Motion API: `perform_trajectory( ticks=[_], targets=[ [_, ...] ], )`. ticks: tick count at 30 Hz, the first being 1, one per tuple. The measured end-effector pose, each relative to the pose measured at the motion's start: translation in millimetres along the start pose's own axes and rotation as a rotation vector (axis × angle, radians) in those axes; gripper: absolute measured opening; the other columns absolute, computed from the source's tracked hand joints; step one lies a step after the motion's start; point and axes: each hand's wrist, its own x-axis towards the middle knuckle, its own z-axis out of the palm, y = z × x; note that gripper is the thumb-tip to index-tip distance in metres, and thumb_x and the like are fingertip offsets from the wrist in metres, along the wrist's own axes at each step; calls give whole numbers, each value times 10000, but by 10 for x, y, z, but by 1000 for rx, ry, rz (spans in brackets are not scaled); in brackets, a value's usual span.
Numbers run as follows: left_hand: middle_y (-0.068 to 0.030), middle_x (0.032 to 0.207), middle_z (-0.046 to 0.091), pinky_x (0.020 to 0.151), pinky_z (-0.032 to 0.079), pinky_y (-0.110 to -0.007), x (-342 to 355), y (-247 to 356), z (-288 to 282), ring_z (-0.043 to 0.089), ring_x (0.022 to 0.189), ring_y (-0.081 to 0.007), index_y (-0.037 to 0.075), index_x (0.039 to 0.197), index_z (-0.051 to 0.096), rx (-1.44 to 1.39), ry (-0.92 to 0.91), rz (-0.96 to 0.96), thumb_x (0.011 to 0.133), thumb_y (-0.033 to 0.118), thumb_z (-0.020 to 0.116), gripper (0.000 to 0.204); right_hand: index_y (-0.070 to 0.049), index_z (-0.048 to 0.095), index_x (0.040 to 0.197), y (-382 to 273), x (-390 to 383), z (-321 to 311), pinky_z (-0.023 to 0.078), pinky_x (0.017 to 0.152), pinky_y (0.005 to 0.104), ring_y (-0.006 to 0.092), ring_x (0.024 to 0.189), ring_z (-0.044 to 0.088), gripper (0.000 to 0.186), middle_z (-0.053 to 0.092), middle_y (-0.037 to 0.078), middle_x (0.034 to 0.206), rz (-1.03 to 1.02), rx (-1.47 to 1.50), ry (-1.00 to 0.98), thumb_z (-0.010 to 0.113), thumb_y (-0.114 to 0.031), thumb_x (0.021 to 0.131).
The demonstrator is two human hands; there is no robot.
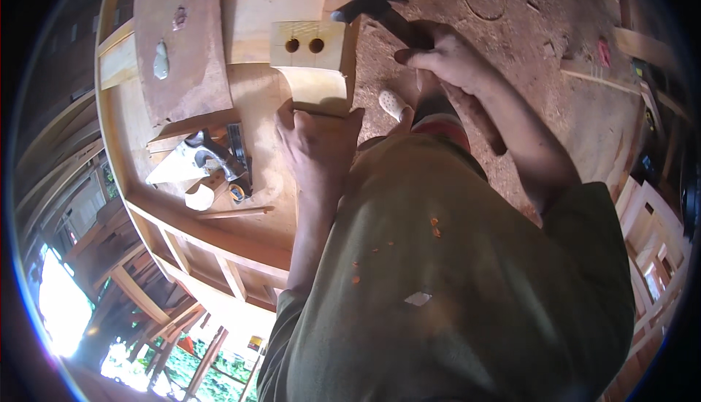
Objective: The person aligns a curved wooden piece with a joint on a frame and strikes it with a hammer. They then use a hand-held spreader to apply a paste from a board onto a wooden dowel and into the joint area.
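My right hand (453, 62) grips a claw hammer (383, 11) by its handle, the black head pointing left over the bench's right edge. My left hand (314, 143) has its fingers and thumb around the near end of a pale wooden piece (310, 84) lying on the wooden bench (259, 150). At that piece's far end is a light block (283, 33) with two dark round holes. Left of my left hand lie a handsaw (179, 168), a tape measure (237, 192) and a white curved offcut (198, 197).
A stained board (179, 88) covers the bench's upper left. A framed wooden rim (182, 227) runs along its left and near sides. To the right is a dusty floor (504, 66) with a loose cord and my foot (394, 104). Timber (139, 292) fills the left side, wooden frames (653, 234) the right.
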Motion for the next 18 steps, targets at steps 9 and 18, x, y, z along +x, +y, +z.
perform_trajectory(
  ticks=[9, 18],
  targets=[
    [-277, 1366, 481, 990, 437, -555, -1530, -853, -485, 503, 1216, -479, -16, 881, 615, 192, -1, -91, 613, 333, 925, 538, -59, 577, 948, -274, 298, 271, 474, 815, 281, 105, 874, 613, 297, 649, 17, 913, -245, 788, -227, 814, -91, 772],
    [-230, 1183, 590, 917, 462, -521, -1954, -1135, -434, 571, 1092, -439, 0, 767, 597, 216, 40, -113, 558, 126, 827, 336, -47, 632, 1046, -472, 413, 575, 439, 833, 260, 104, 853, 564, 264, 621, -21, 922, -146, 830, -391, 757, -91, 817]
  ],
)
